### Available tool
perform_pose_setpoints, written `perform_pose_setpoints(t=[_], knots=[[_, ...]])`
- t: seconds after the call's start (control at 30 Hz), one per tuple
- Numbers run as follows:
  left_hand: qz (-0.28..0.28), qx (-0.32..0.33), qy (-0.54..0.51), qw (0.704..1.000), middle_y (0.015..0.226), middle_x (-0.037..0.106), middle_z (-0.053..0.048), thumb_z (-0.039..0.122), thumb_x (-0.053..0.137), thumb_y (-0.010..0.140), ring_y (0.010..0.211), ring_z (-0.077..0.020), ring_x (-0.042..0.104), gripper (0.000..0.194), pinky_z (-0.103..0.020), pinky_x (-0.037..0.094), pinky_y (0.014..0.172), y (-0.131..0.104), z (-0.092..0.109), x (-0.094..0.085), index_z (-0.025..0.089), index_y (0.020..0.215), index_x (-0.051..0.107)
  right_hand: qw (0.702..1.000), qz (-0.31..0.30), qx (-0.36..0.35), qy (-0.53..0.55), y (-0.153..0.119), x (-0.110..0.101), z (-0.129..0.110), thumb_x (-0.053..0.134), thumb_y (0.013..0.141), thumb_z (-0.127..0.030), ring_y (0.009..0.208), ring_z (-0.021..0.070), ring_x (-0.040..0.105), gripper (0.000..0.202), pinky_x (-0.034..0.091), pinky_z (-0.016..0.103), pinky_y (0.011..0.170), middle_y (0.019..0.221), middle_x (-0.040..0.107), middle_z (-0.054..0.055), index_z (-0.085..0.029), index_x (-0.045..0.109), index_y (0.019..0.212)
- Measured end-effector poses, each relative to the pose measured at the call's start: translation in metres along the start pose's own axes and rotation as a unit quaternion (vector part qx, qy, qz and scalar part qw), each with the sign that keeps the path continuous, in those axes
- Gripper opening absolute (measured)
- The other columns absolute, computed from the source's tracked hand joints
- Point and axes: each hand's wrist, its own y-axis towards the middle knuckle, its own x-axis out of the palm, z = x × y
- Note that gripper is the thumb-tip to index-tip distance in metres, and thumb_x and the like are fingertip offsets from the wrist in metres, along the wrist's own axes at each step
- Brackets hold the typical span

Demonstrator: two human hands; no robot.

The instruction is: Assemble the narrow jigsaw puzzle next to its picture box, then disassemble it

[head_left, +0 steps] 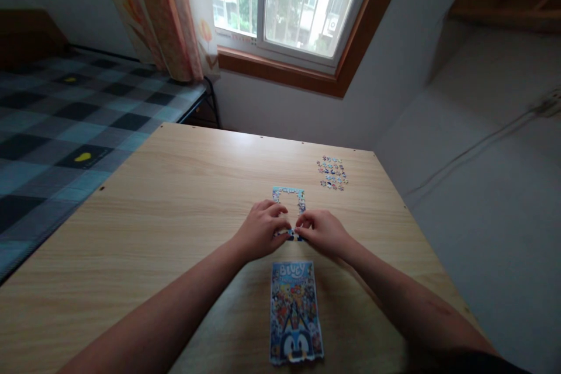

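A jigsaw puzzle border (302, 201) lies on the table, a rectangle of joined small pieces around a bare middle. My left hand (264, 229) rests over its left side and lower edge, fingers spread and curved, covering part of the border. At the lower right of the border, my right hand (323, 232) pinches a puzzle piece (297, 232) between thumb and forefinger; the fingertips hide most of it. Nearer to me lies a picture sheet (293, 310) with "BLUEY" across its top and a blue cartoon dog at the bottom.
Loose puzzle pieces (333, 173) lie in rows beyond my right hand. The wooden table (184, 187) reaches toward a window (302, 6) and the right-hand wall. A bed (79, 111) with a checked cover stands at the left, beside a curtain (170, 17).
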Motion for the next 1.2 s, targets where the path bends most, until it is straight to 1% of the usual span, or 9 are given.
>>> perform_pose_setpoints(t=[0.23, 0.47, 0.6, 0.67, 0.8, 0.9, 1.03, 1.13, 1.2], knots=[[0.003, 0.002, -0.007, 1.0, 0.115, 0.07, -0.005, 0.033, 0.071, 0.085, 0.112, -0.0281, 0.056, 0.01, -0.047, 0.042, 0.098, 0.0, 0.0, 0.0, 0.028, 0.089, 0.079, 0.997, 0.016, -0.022, -0.078, -0.006, 0.0, -0.001, 0.07, 0.086, -0.033, 0.076, 0.0144, 0.065, 0.01, 0.037, 0.024, 0.065, 0.083, 0.075, -0.001, -0.026, 0.078, 0.085], [0.0, 0.002, -0.007, 1.0, 0.114, 0.07, -0.004, 0.032, 0.071, 0.084, 0.112, -0.028, 0.055, 0.01, -0.047, 0.042, 0.098, 0.001, 0.0, 0.0, 0.029, 0.09, 0.079, 0.991, 0.062, -0.077, -0.091, -0.008, 0.009, 0.007, 0.068, 0.091, -0.03, 0.082, 0.0152, 0.063, 0.012, 0.04, 0.025, 0.071, 0.088, 0.07, 0.002, -0.026, 0.078, 0.086], [0.003, -0.002, -0.001, 1.0, 0.114, 0.07, -0.004, 0.032, 0.071, 0.084, 0.112, -0.0284, 0.055, 0.011, -0.048, 0.042, 0.099, 0.001, 0.0, 0.0, 0.03, 0.091, 0.079, 0.988, 0.057, -0.112, -0.086, -0.012, 0.014, 0.014, 0.063, 0.096, -0.034, 0.087, 0.0178, 0.062, 0.019, 0.042, 0.027, 0.075, 0.09, 0.068, 0.005, -0.028, 0.08, 0.093], [0.004, -0.002, -0.003, 1.0, 0.114, 0.07, -0.004, 0.032, 0.071, 0.083, 0.112, -0.0286, 0.056, 0.011, -0.048, 0.042, 0.098, 0.001, 0.001, -0.001, 0.029, 0.091, 0.078, 0.989, 0.072, -0.121, -0.044, -0.014, 0.01, 0.019, 0.061, 0.097, -0.035, 0.085, 0.0177, 0.062, 0.021, 0.044, 0.028, 0.076, 0.09, 0.068, 0.005, -0.027, 0.08, 0.098], [0.007, -0.002, -0.012, 1.0, 0.114, 0.07, -0.005, 0.031, 0.071, 0.083, 0.111, -0.0281, 0.057, 0.01, -0.048, 0.042, 0.099, 0.002, 0.002, -0.001, 0.028, 0.089, 0.078, 0.985, 0.136, -0.105, 0.015, -0.018, -0.005, 0.028, 0.058, 0.098, -0.035, 0.081, 0.0179, 0.06, 0.025, 0.045, 0.03, 0.076, 0.085, 0.067, 0.006, -0.023, 0.079, 0.104], [0.002, -0.001, -0.004, 1.0, 0.116, 0.07, -0.005, 0.032, 0.07, 0.084, 0.112, -0.0282, 0.057, 0.01, -0.048, 0.041, 0.1, 0.002, 0.002, -0.001, 0.028, 0.09, 0.077, 0.986, 0.129, -0.106, 0.005, -0.022, -0.01, 0.033, 0.057, 0.098, -0.035, 0.081, 0.0183, 0.06, 0.026, 0.045, 0.031, 0.076, 0.086, 0.068, 0.007, -0.022, 0.079, 0.102], [-0.006, 0.006, 0.01, 1.0, 0.116, 0.07, -0.005, 0.032, 0.069, 0.084, 0.113, -0.0286, 0.057, 0.012, -0.049, 0.04, 0.101, 0.002, 0.0, -0.001, 0.027, 0.093, 0.075, 0.985, 0.109, -0.131, -0.016, -0.027, -0.003, 0.036, 0.056, 0.098, -0.033, 0.081, 0.0179, 0.061, 0.025, 0.045, 0.03, 0.077, 0.088, 0.069, 0.007, -0.023, 0.078, 0.1], [-0.005, 0.01, 0.002, 1.0, 0.116, 0.07, -0.005, 0.03, 0.068, 0.084, 0.113, -0.0282, 0.057, 0.011, -0.05, 0.04, 0.101, 0.003, 0.0, -0.003, 0.026, 0.093, 0.074, 0.982, 0.13, -0.134, -0.026, -0.025, -0.004, 0.039, 0.056, 0.098, -0.032, 0.08, 0.0177, 0.062, 0.024, 0.045, 0.029, 0.077, 0.086, 0.07, 0.007, -0.023, 0.078, 0.099], [0.003, 0.003, -0.015, 1.0, 0.116, 0.071, -0.006, 0.028, 0.067, 0.085, 0.112, -0.0278, 0.058, 0.01, -0.05, 0.041, 0.101, 0.004, -0.001, -0.004, 0.026, 0.092, 0.074, 0.981, 0.152, -0.121, -0.019, -0.019, -0.013, 0.046, 0.056, 0.098, -0.033, 0.078, 0.0174, 0.063, 0.025, 0.046, 0.029, 0.077, 0.086, 0.073, 0.007, -0.022, 0.079, 0.098]])
